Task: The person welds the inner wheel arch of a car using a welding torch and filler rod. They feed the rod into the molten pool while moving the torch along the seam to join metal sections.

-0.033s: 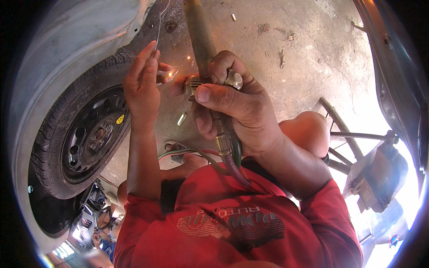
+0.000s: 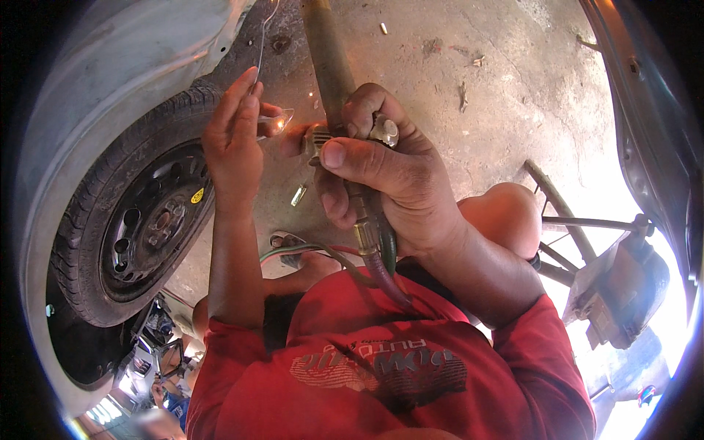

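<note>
My right hand [image 2: 400, 165] is closed around a gas welding torch [image 2: 323, 59], with the thumb and fingers at its two valve knobs. The torch points away from me, and its tip lies beyond the upper edge. A purplish hose [image 2: 387, 282] and a green hose [image 2: 386, 238] run from its near end towards my red shirt. To the left, my left hand [image 2: 238, 139] pinches a thin metal wire [image 2: 262, 51] that rises out of view. Beside its curled fingers shows a shiny, see-through looped piece [image 2: 282, 119]; its kind is unclear.
A car wheel [image 2: 150, 213] and a pale body panel [image 2: 125, 59] stand close on the left. At right are a dark panel edge [image 2: 638, 88] and a metal stand [image 2: 568, 220]. Small debris [image 2: 463, 95] lies on the concrete floor [image 2: 506, 125]. Someone is at lower left.
Small orange sparks near my left fingers have faded. Both hands, the torch and the wire stay in nearly the same place.
</note>
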### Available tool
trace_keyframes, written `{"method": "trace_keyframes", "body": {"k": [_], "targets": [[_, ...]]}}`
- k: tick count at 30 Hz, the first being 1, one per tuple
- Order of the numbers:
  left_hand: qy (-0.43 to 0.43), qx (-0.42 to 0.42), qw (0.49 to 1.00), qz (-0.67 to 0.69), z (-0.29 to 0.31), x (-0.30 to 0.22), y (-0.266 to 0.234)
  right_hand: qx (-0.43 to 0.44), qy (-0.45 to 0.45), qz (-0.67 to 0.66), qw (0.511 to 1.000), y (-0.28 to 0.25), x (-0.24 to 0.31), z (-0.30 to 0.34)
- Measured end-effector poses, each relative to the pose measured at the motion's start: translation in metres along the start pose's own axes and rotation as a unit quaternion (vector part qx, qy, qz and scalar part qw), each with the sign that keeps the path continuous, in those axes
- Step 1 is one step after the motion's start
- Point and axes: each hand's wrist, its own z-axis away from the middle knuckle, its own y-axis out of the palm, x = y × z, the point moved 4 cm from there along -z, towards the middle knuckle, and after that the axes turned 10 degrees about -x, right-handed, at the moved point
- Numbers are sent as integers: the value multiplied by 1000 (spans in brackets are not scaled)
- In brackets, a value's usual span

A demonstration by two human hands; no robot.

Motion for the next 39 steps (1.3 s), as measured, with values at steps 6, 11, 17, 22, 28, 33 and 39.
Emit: {"method": "trace_keyframes", "body": {"k": [6,11,17,22,28,33,39], "targets": [[11,-4,1000,3,-3,1,2,-3,-4,4,1000,0,2,-3],[20,-3,1000,-15,-5,-1,4,-7,2,-3,1000,0,2,-4],[16,-1,1000,-5,-6,3,3,-7,5,5,1000,0,4,-3],[12,-2,1000,-15,-6,-1,5,-3,0,6,1000,-1,4,-4],[22,3,1000,-9,-6,1,4,-5,-1,2,1000,0,3,-4],[21,0,1000,-4,-6,3,4,-4,-2,23,1000,-1,4,-5],[26,1,1000,-17,-7,1,3,-2,-6,5,1000,-1,2,-6]]}}
